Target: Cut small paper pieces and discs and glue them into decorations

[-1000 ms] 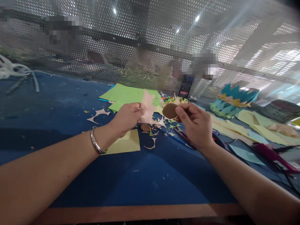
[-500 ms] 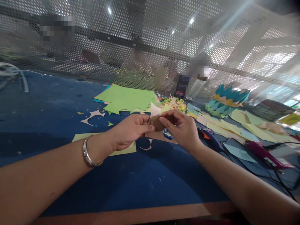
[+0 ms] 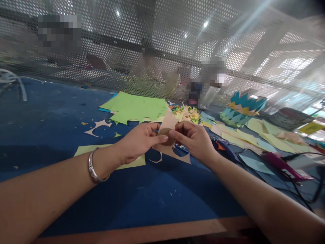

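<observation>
My left hand (image 3: 142, 140), with a silver bangle at the wrist, is closed in a pinch on a pale pink paper sheet (image 3: 169, 118) and a brown round disc (image 3: 167, 139) lying against it. From the other side my right hand (image 3: 194, 137) pinches the same paper at the disc's right edge; its inner fingers are partly hidden. Curved bites are cut from the sheet's lower part, which hangs above the table. Below lies a thin curved paper offcut (image 3: 157, 158), and a pale yellow sheet (image 3: 132, 162) lies partly under my left forearm.
Green paper sheets (image 3: 142, 105) and a heap of small paper scraps (image 3: 189, 113) lie farther back. To the right are a zigzag paper crown (image 3: 243, 105), paper strips (image 3: 238, 137), black cables and a magenta device (image 3: 284, 166). A perforated metal screen (image 3: 114, 44) borders the blue table (image 3: 152, 196).
The pink paper has turned in my hands, so more of its upper part and its bitten lower edge show. Both hands still pinch it, the right one slightly closer to the left.
</observation>
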Action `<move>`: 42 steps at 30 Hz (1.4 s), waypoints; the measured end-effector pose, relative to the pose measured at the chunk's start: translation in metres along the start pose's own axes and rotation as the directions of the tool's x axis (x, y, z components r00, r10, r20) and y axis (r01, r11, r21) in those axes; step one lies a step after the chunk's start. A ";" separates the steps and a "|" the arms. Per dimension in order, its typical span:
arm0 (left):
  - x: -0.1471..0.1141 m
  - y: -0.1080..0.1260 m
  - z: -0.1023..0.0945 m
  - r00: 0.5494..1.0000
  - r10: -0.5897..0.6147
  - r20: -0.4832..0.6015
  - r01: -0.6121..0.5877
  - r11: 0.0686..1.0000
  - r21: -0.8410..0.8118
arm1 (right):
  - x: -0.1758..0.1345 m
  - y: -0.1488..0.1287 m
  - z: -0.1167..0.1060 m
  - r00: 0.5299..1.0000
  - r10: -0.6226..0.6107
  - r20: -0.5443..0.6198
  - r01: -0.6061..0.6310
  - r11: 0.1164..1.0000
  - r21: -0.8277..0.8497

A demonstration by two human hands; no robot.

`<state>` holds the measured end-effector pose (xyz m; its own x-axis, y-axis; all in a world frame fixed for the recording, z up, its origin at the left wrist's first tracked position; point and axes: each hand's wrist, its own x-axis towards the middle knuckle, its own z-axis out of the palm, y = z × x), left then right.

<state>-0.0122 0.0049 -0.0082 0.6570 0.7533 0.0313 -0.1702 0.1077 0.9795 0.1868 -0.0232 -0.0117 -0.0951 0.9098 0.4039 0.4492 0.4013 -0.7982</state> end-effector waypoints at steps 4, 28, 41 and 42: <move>0.002 0.003 -0.008 0.995 0.032 -0.097 -0.024 0.997 0.079 | 0.001 0.004 -0.015 0.998 -0.055 0.002 0.055 0.984 -0.169; 0.004 0.006 -0.019 0.992 0.044 -0.118 -0.021 0.981 0.190 | -0.001 0.009 -0.044 0.950 0.224 0.216 -0.064 0.819 -0.570; 0.004 0.005 -0.025 0.993 0.092 -0.078 -0.067 0.959 0.274 | -0.008 0.007 -0.043 0.924 0.378 0.062 -0.083 0.356 -0.931; 0.004 0.005 -0.025 0.993 0.090 -0.080 -0.065 0.961 0.269 | -0.008 0.006 -0.044 0.915 0.398 0.056 -0.091 0.340 -0.936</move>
<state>-0.0286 0.0245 -0.0080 0.5778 0.8096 0.1032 -0.0089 -0.1202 0.9927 0.2293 -0.0321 -0.0002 0.0422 0.9988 0.0267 0.9929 -0.0449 0.1100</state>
